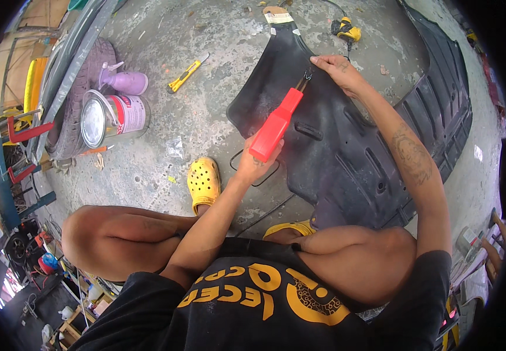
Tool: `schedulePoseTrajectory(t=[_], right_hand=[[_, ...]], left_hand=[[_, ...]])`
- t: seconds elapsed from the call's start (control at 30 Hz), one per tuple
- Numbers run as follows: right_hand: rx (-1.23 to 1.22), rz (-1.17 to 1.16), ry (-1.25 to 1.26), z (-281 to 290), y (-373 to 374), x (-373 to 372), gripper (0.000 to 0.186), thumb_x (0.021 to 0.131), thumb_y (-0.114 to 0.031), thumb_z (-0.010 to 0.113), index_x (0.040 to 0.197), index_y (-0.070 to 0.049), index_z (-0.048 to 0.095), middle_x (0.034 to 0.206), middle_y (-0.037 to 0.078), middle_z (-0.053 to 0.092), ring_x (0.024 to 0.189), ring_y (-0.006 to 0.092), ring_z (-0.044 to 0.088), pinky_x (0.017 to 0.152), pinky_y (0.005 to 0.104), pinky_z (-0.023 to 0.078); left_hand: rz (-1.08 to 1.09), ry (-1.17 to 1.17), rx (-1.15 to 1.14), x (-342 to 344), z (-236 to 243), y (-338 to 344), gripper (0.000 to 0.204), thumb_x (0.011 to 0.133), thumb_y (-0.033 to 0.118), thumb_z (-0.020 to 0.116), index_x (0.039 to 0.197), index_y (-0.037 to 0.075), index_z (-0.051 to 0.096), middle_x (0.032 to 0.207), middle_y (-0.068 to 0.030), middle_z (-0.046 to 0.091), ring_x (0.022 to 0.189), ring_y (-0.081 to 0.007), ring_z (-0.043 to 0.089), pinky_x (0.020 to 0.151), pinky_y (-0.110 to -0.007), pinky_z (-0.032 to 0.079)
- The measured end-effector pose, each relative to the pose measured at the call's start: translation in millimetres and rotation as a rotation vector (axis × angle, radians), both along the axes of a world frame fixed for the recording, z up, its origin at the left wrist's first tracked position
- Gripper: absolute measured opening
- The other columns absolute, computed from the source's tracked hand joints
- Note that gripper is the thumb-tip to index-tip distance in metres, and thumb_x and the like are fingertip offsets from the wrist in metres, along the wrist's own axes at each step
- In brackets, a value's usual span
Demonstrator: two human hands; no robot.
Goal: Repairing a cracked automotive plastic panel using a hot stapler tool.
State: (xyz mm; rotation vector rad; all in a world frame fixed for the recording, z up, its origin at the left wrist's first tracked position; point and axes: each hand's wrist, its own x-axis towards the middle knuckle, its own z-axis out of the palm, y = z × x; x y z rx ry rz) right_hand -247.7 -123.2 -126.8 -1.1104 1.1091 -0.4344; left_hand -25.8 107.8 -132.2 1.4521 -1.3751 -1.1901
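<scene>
1 head-worn fisheye, looking steeply down, close over own knees, black panel [346, 146], concrete floor [206, 111].

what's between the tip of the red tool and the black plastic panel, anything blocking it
Nothing visible blocks it. The left hand holds the red tool, and its metal tip already reaches the black plastic panel. The right hand rests on the panel right beside the tip, not across its path.
</scene>
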Motion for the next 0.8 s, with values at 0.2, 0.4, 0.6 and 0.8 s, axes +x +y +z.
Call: schedulePoseTrajectory(t=[0.2,0.4,0.6,0.8], right_hand=[[0.002,-0.030,0.000,0.1,1.5,3.0,0.036,0.097,-0.033,0.063,0.109,0.000,0.068,0.100,0.003,0.069,0.085,0.0084,0.063,0.076,0.0240,0.052],[-0.009,-0.027,-0.006,-5.6,-0.8,0.6,0.036,0.097,-0.033,0.063,0.110,0.000,0.068,0.099,0.003,0.069,0.084,0.0084,0.063,0.075,0.0237,0.052],[0.057,0.006,-0.042,-2.9,-2.4,0.8,0.035,0.097,-0.033,0.063,0.110,-0.001,0.068,0.099,0.002,0.068,0.084,0.0082,0.063,0.074,0.0238,0.052],[0.093,0.033,0.000,0.4,-3.3,-2.1,0.037,0.097,-0.033,0.062,0.112,0.000,0.066,0.104,0.002,0.068,0.090,0.0076,0.063,0.080,0.0225,0.052]], left_hand=[[-0.015,-0.038,-0.008,3.0,1.6,-0.8,0.024,0.089,0.008,0.067,0.111,0.000,0.062,0.096,-0.0127,0.066,0.086,-0.0265,0.065,0.079,-0.035,0.051],[-0.047,-0.062,-0.036,5.3,7.4,-4.9,0.025,0.087,0.006,0.066,0.111,0.000,0.061,0.097,-0.0144,0.065,0.087,-0.0294,0.065,0.079,-0.035,0.051],[-0.066,-0.085,-0.039,7.1,11.8,-5.6,0.025,0.085,0.003,0.065,0.110,0.000,0.061,0.096,-0.0141,0.065,0.086,-0.0305,0.065,0.078,-0.036,0.051],[-0.038,-0.110,-0.062,4.1,15.0,-6.6,0.028,0.084,0.003,0.066,0.111,0.000,0.061,0.091,-0.0128,0.065,0.082,-0.0297,0.066,0.077,-0.035,0.051]])
